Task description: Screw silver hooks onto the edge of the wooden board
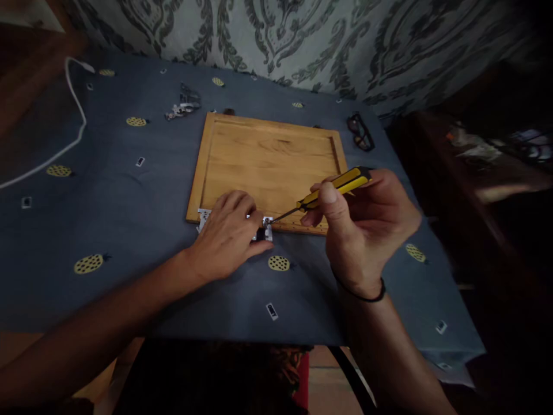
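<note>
A framed wooden panel (268, 155) lies flat on the blue patterned cloth. Along its near edge sits a metal hinge-like fitting (268, 229), partly covered by my left hand (228, 230), whose fingers are bent over it and press it against the wood. My right hand (363, 225) is closed round the yellow and black handle of a screwdriver (341, 187). The screwdriver slants down to the left, and its tip meets the right end of the fitting. Whether a screw sits under the tip is too small to tell.
Other metal fittings (184, 108) lie behind the panel's left corner. Dark-framed glasses (360, 132) rest at the back right. A white cable (80, 115) runs along the left side. Patterned fabric (276, 34) hangs behind the table (142, 242).
</note>
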A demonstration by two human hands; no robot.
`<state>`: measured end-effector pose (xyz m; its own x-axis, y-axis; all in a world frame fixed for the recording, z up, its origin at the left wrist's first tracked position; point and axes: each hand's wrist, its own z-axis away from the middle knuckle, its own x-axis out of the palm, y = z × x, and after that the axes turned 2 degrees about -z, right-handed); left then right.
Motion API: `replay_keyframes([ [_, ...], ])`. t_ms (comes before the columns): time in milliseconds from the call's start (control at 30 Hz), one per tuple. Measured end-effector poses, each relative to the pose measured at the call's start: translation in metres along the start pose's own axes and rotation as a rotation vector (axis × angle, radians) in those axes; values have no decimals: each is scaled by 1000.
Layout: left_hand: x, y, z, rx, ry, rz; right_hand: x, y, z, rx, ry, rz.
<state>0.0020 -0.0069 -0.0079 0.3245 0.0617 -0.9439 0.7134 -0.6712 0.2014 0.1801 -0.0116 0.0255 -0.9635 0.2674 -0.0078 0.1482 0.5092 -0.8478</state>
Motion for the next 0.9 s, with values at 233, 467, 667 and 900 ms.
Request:
replay_keyframes([
  [233, 0, 0, 0, -5, 15, -12, -1, 1, 0, 28, -40, -20],
  [467, 0, -1, 0, -2, 14, 0, -21, 5, -10, 79, -282, -13],
  [667, 0, 0, 0, -9, -8, -13, -23, 2, -13, 84, -290, 18],
  [900, -1, 0, -1, -10, -21, -4, -6, 3, -2, 27, -196, -16],
])
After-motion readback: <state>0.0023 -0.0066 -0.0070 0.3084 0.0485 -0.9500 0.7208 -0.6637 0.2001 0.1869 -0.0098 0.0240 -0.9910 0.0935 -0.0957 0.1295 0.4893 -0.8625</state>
